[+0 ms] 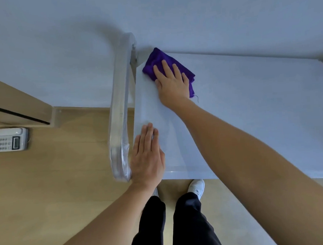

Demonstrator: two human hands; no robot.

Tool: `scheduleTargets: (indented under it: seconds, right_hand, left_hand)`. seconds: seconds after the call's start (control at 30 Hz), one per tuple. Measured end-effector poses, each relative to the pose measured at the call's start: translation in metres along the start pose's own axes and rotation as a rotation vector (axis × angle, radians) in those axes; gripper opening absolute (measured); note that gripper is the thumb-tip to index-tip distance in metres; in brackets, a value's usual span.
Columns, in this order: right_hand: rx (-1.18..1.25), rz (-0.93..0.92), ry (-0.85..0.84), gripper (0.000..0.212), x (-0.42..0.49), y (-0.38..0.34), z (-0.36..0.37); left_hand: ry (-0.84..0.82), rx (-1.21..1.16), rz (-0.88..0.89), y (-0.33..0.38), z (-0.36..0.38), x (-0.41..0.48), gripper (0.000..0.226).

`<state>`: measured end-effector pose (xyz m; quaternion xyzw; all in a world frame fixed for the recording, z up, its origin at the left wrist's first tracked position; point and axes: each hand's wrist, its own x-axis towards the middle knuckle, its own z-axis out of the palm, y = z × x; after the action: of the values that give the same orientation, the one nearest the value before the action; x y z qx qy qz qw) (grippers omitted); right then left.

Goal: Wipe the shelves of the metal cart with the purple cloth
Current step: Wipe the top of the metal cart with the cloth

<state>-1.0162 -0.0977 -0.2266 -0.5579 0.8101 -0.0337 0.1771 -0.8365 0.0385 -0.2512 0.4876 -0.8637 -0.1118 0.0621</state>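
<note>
The metal cart's top shelf (249, 108) is a pale, smooth surface filling the right half of the view. A folded purple cloth (158, 60) lies in its far left corner. My right hand (171, 82) presses flat on the cloth, fingers spread over it. My left hand (147, 156) rests flat on the shelf's near left corner, fingers together and extended, holding nothing. The cart's silver handle bar (119, 115), wrapped in clear film, runs along the left side just beside my left hand.
A white wall (170, 15) stands right behind the cart. A white desk phone (10, 139) sits on the wooden floor at left, below a wooden cabinet (15, 103). My legs and white shoes (197, 188) are at the cart's near edge.
</note>
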Motion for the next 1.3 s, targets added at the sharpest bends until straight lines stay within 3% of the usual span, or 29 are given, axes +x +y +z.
scheduleTargets:
  seconds: [0.13, 0.27, 0.4, 0.73, 1.0, 1.13, 1.3]
  right_hand:
    - [0.015, -0.019, 0.056, 0.047, -0.077, 0.008, 0.022]
    - [0.013, 0.095, 0.148, 0.046, -0.184, 0.017, 0.048]
    - [0.012, 0.135, 0.127, 0.047, -0.239, 0.012, 0.065]
    - [-0.026, 0.026, 0.154, 0.046, -0.226, 0.038, 0.060]
    - [0.030, 0.233, 0.203, 0.046, -0.183, 0.093, 0.036]
    - [0.103, 0.465, 0.219, 0.046, -0.161, 0.135, 0.021]
    - [0.161, 0.540, 0.278, 0.048, -0.165, 0.082, 0.029]
  left_hand:
    - [-0.003, -0.013, -0.007, 0.002, -0.003, 0.000, 0.050]
    - [0.001, -0.053, -0.020, 0.003, -0.004, 0.001, 0.049]
    - [0.024, -0.100, -0.010, 0.001, -0.003, 0.000, 0.046]
    - [-0.044, -0.024, -0.018, 0.008, -0.009, 0.002, 0.051]
    - [-0.046, -0.066, 0.150, 0.061, 0.003, 0.038, 0.050]
    - [-0.070, -0.020, 0.159, 0.065, 0.021, 0.036, 0.054]
    - [-0.075, -0.013, 0.149, 0.064, 0.019, 0.038, 0.052]
